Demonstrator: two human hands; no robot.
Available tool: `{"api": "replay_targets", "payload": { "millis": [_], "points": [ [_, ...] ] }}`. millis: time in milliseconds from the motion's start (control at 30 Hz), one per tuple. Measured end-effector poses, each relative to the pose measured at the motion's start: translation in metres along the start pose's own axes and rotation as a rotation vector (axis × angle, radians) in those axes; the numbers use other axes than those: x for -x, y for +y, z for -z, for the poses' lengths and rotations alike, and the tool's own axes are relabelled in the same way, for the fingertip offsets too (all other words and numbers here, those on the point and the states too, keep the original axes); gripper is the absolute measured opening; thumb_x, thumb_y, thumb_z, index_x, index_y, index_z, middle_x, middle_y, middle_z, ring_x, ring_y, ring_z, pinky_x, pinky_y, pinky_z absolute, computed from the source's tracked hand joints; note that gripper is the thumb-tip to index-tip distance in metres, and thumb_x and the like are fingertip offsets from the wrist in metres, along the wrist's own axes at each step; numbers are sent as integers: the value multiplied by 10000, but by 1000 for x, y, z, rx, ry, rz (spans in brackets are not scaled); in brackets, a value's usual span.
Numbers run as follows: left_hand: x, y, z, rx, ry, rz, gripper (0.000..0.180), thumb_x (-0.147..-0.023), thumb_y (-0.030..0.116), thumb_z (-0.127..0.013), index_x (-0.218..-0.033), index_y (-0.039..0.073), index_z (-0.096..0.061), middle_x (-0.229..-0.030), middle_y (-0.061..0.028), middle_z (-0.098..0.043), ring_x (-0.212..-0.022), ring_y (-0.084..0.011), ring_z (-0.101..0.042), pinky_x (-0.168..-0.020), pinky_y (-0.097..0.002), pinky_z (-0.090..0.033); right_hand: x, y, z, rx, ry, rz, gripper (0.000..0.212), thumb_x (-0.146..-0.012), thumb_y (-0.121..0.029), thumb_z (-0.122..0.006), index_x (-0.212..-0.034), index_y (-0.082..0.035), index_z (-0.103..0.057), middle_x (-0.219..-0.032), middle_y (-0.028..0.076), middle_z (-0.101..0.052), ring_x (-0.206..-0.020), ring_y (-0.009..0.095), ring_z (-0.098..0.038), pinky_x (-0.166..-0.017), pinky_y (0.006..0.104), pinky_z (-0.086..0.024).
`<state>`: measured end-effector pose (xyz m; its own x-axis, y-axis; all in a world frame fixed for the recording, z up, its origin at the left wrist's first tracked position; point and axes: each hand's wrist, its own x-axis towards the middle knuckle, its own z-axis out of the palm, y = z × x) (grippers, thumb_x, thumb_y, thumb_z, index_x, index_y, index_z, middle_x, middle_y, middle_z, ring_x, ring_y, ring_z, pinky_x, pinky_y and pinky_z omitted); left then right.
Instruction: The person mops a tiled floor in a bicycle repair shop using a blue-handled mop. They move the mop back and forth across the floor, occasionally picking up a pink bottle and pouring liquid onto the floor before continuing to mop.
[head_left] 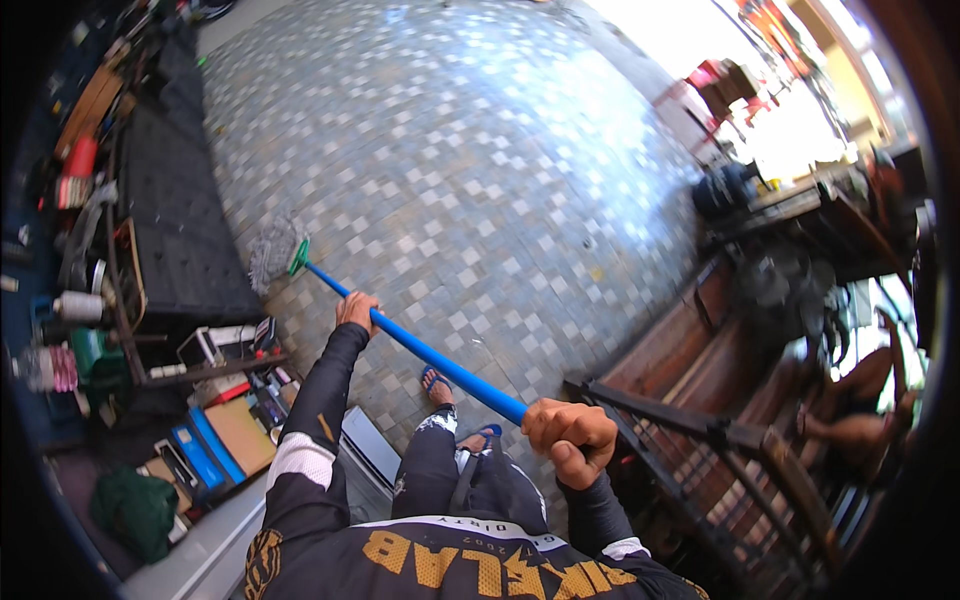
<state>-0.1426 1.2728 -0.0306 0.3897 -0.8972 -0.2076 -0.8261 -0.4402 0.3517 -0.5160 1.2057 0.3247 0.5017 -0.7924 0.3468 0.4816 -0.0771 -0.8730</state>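
Observation:
Both my hands are wrapped round the blue handle point(440, 365) of a mop. My left hand point(357, 310) grips it lower down, nearer the head. Close to my body, my right hand point(570, 438) is closed round the handle's upper end, thumb folded over. A green clamp point(299, 256) joins the handle to the grey string mop head point(272, 256). The strands lie on the tiled floor point(440, 160) right beside the dark cabinet on the left.
A black cabinet point(175, 190) and cluttered shelves with boxes point(220, 440) line the left. On the right stands a wooden bench point(670, 345), with another person's bare limbs point(850, 420) beyond it. A dark blue container point(722, 190) sits further off. My sandalled feet point(437, 383) are below the handle.

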Motion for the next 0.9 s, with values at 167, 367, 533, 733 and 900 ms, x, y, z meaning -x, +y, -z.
{"api": "replay_targets", "payload": {
  "millis": [167,367,533,733,900],
  "points": [
    [56,158,-49,-13,-104,-271,184,-721,342,-805,-744,182,-717,-797,-111,-664,-851,-339,-667,-751,-512,-489,90,-125,72,22,165,74,343,-863,-43,-599,-597,-69,-384,-530,57,-445,-449,192,-451,-480,367,-435],
    [197,373,-105,160,-459,-640,134,-670,299,-741,-778,226,-708,-888,-60,-658,-1021,-318,-625,-905,-563,-380,250,-308,78,254,476,212,377,-911,-124,-655,-608,-87,-434,-494,31,-444,-400,150,-445,-474,335,-469],
    [291,480,-130,217,-747,-998,204,-702,357,-737,-826,197,-710,-990,-58,-641,-1174,-325,-558,-1052,-604,-319,340,-377,24,687,658,360,370,-956,-240,-676,-707,-153,-417,-476,-27,-452,-353,69,-452,-478,247,-508],
    [293,535,-146,254,-826,-1236,175,-700,356,-737,-758,197,-694,-926,-62,-646,-1069,-309,-615,-986,-576,-372,357,-367,3,838,844,487,259,-1018,-252,-507,-823,-110,-413,-628,23,-400,-471,144,-402,-583,372,-367],
    [245,545,-130,196,-864,-1344,194,-681,355,-756,-686,199,-641,-882,-53,-659,-948,-308,-657,-822,-492,-463,292,-354,6,872,768,558,224,-1001,-265,-528,-856,-133,-419,-658,14,-406,-490,138,-431,-607,376,-396]
  ]
}}
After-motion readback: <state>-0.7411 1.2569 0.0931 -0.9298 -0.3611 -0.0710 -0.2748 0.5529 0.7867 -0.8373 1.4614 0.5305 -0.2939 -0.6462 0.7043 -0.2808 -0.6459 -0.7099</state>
